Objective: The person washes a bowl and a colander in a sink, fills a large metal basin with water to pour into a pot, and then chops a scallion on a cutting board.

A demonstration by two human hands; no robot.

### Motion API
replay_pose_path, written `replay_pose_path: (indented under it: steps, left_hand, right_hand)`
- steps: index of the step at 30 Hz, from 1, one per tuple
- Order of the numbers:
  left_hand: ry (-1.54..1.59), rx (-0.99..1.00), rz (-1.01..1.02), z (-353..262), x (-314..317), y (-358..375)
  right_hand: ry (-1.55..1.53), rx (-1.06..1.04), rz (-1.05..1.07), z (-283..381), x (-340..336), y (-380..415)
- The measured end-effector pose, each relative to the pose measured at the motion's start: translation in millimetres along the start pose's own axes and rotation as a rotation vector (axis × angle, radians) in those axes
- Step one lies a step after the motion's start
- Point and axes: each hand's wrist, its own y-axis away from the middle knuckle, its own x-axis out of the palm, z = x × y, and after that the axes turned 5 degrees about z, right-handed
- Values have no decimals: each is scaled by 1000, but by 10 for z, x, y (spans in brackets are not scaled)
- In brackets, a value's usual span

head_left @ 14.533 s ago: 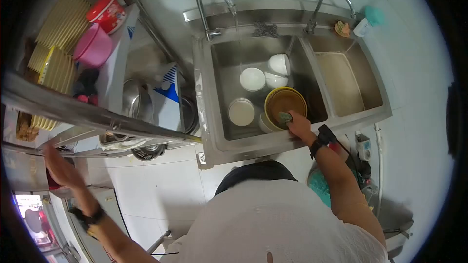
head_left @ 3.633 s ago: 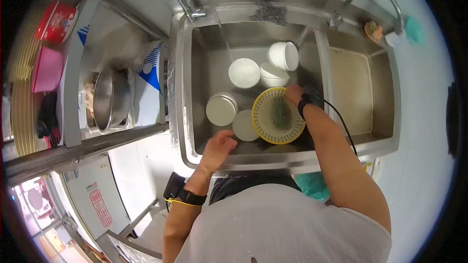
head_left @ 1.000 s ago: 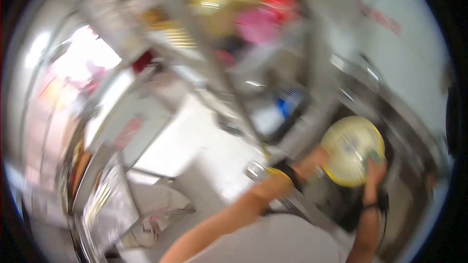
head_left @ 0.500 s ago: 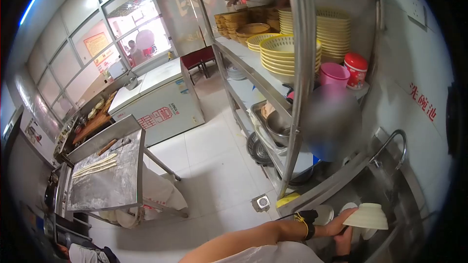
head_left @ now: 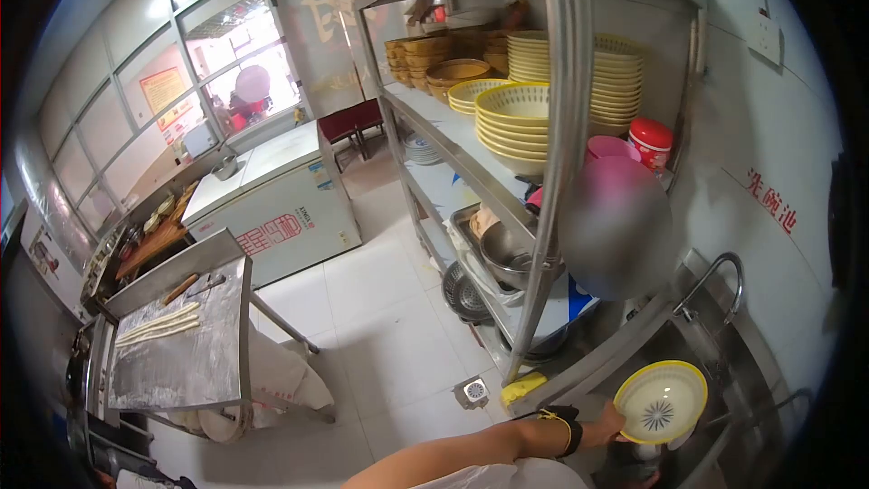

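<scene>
At the lower right, a cream bowl (head_left: 662, 401) with a yellow rim and a dark starburst at its centre is tilted so its inside faces me. My left hand (head_left: 605, 427) is closed on the bowl's left edge, a dark band around that wrist. Below the bowl, my right hand (head_left: 641, 474) is dim and mostly hidden, so its fingers cannot be made out. The bowl is over a metal sink (head_left: 579, 378) with a curved faucet (head_left: 731, 285) behind it. Other dishes under the bowl are mostly covered.
A metal rack (head_left: 550, 154) beside the sink carries stacked yellow-rimmed bowls (head_left: 511, 122), brown bowls (head_left: 457, 72) and a steel basin (head_left: 511, 254). A yellow cloth (head_left: 522, 388) lies near its foot. To the left stand a floured steel table (head_left: 176, 362) with dough strips and a white chest freezer (head_left: 281, 217).
The bowl has turned from underside up to showing its inside, with my left hand still on its edge. My right hand is now more hidden below. The view has shifted slightly.
</scene>
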Motion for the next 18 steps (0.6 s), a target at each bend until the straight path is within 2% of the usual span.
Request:
replay_pose_path:
  steps: [1,2,3,4,5,6,7,9,10,11,12,13,14,15,16,17,18]
  left_hand:
    - [211,-200,94,-97,12,171]
    - [202,-209,97,28,39,66]
    - [351,-346,132,265,67,-131]
    - [502,-484,166,512,71,-311]
    - [495,-497,170,716,25,-442]
    - [369,-379,287,886,-50,-549]
    - [245,-258,401,1052,-135,-651]
    - [0,-15,628,1366,-221,-814]
    - [-118,97,753,1393,-133,-674]
    - [44,-128,799,1357,-201,-626]
    - [198,-385,842,793,-390,-294]
    - [56,-434,818,206,-471,143]
    - [114,-388,950,411,-651,-98]
    - [235,-511,840,635,-757,-268]
    - [143,-729,660,355,-653,-116]
    - [152,-791,576,239,-587,-31]
    - [130,-774,629,132,-513,83]
  right_hand:
    - [-1,8,-9,276,-56,-37]
    - [-34,-20,-126,772,-95,-134]
    - [-64,-45,-243,1026,-130,-159]
    - [-57,-32,-251,862,-80,-201]
    - [100,-121,-291,569,48,-329]
    - [257,-211,-327,520,112,-393]
    - [262,-201,-330,493,128,-402]
    - [356,-276,-551,914,155,-658]
    - [265,-254,-516,879,126,-794]
    - [191,-214,-492,815,52,-886]
    - [-15,0,-431,1032,-25,-968]
    - [-156,43,-337,886,-135,-1088]
    - [-266,65,-306,967,-223,-1181]
    - [-359,138,-224,1130,-354,-1268]
    - [-516,210,-145,1059,-450,-1344]
    - [-655,244,-100,981,-497,-1398]
    - [-730,284,-5,870,-563,-1439]
